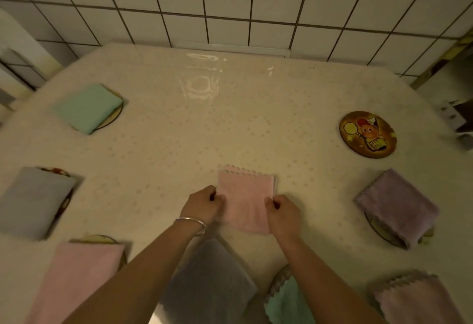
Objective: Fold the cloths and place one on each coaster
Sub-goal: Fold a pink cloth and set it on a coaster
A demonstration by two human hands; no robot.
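Dim warm light, blurred edges

You have eight folded cloths before you: two pink, two green, two grey, two lilac. Six coasters show, one bare coaster far right.

Open bench across the middle and far side, up to the tiled wall. Bare cartoon coaster at far right, open all round. Left edge lined by folded green cloth, grey cloth, pink cloth. Right side blocked by lilac cloth. Near edge crowded with more cloths under both forearms.
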